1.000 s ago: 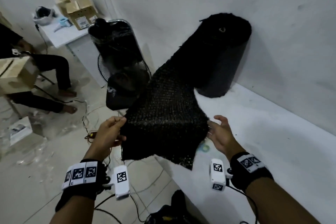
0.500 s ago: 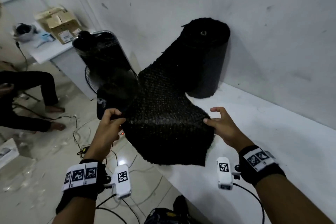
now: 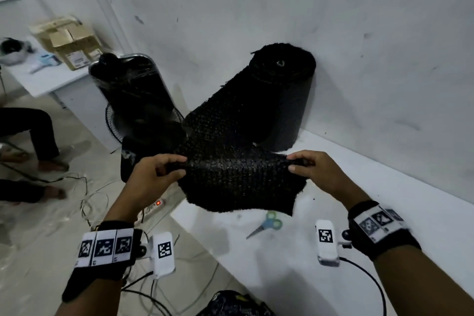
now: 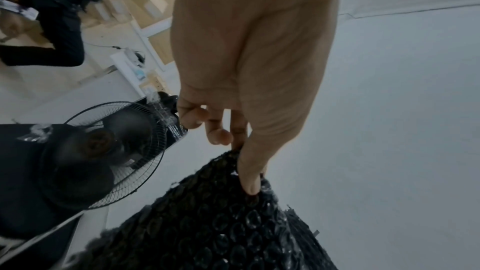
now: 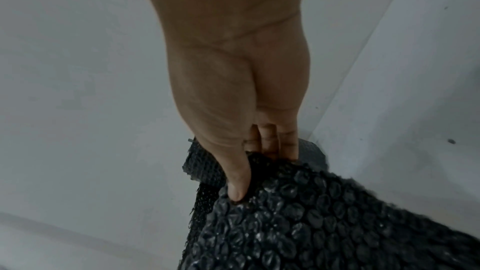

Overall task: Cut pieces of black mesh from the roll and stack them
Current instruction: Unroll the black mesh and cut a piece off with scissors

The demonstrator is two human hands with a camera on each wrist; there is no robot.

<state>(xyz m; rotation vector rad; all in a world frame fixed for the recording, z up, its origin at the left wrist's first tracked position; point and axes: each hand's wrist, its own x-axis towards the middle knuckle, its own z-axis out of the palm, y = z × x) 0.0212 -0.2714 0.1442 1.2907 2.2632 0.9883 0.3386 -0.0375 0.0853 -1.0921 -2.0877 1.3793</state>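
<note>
The black mesh roll (image 3: 283, 79) stands upright on the white table (image 3: 384, 213) against the wall. Its loose sheet of mesh (image 3: 238, 179) runs down towards me and folds over between my hands. My left hand (image 3: 164, 169) pinches the sheet's left edge, thumb on the near side (image 4: 250, 182). My right hand (image 3: 305, 164) pinches the right edge, the thumb (image 5: 237, 184) pressed on the mesh (image 5: 311, 223). The free end hangs over the table. Scissors (image 3: 266, 226) with blue and green handles lie on the table under the sheet.
A plastic-wrapped black fan (image 3: 143, 113) stands on the floor left of the table. Cables and a power strip (image 3: 156, 205) lie below it. A seated person's legs (image 3: 28, 136) are at far left. Cardboard boxes (image 3: 69, 43) sit on a far desk.
Both hands have closed on the sheet's side edges and raised it, so the mesh now folds over between them. The scissors have come into sight beneath it.
</note>
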